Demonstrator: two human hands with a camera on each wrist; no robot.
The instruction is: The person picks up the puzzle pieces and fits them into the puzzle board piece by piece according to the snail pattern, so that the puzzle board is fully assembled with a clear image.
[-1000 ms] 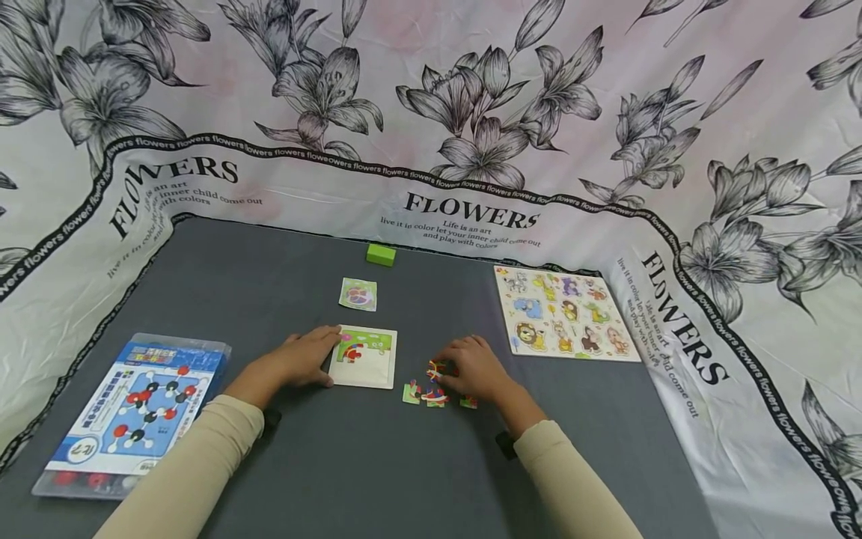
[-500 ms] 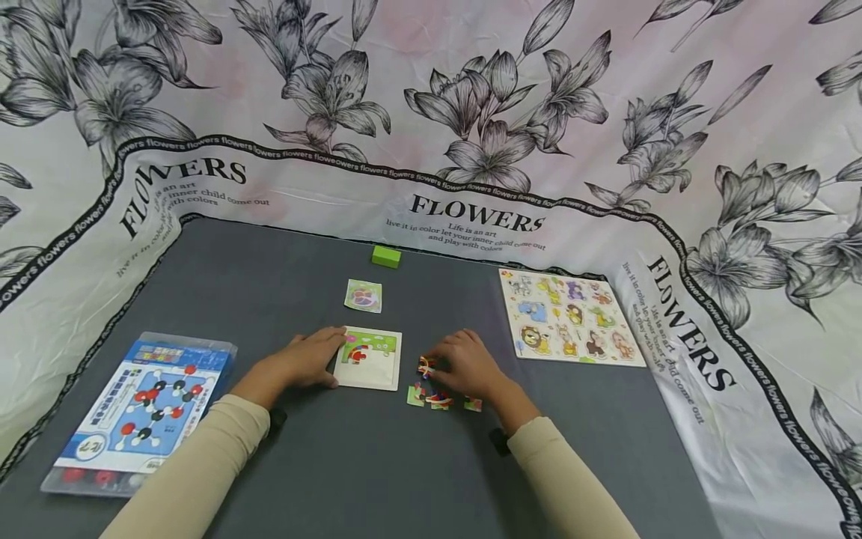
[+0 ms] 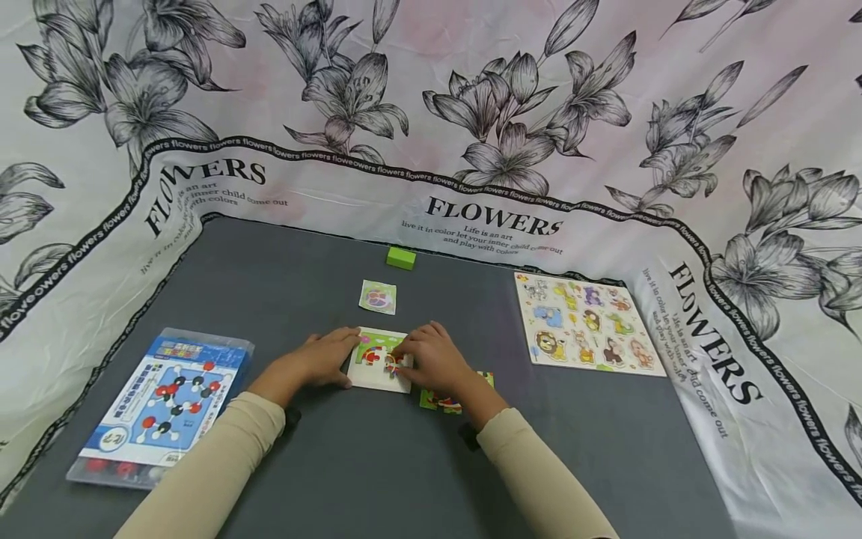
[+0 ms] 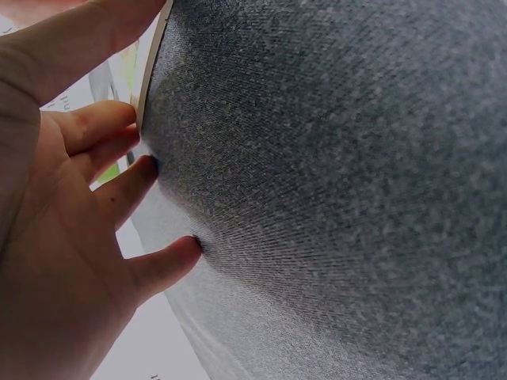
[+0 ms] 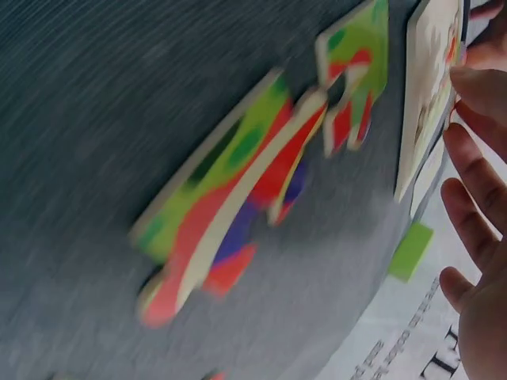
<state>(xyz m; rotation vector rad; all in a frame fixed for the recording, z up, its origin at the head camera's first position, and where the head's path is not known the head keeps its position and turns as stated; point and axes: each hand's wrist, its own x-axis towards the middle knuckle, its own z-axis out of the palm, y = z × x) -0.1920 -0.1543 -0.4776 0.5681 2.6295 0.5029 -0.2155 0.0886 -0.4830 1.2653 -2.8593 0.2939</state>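
A small square puzzle board (image 3: pixel 372 379) with a pale frame and green pieces lies in front of me. My left hand (image 3: pixel 316 363) rests at its left side, thumb by the near corner and fingertips by the far one. In the left wrist view these fingers touch the board's edge and the cloth. My right hand (image 3: pixel 434 363) pinches a small colourful puzzle piece (image 3: pixel 391 365) low over the board's right half; the fingers partly hide it. Loose puzzle pieces (image 5: pixel 230 190) in green, red and purple lie below the right wrist, beside another piece (image 5: pixel 356 79) nearer the board.
A small picture card (image 3: pixel 378 297) lies beyond the board, with a green block (image 3: pixel 401 258) farther back. An animal picture board (image 3: pixel 586 322) is at the far right. On the left lies a plastic case (image 3: pixel 164 404) of molecule models. A flowered cloth (image 3: pixel 498 97) rises behind the grey table.
My right hand has moved left from the loose pieces to over the puzzle board, carrying one piece. The left hand stays at the board's edge. The head view has shifted slightly.
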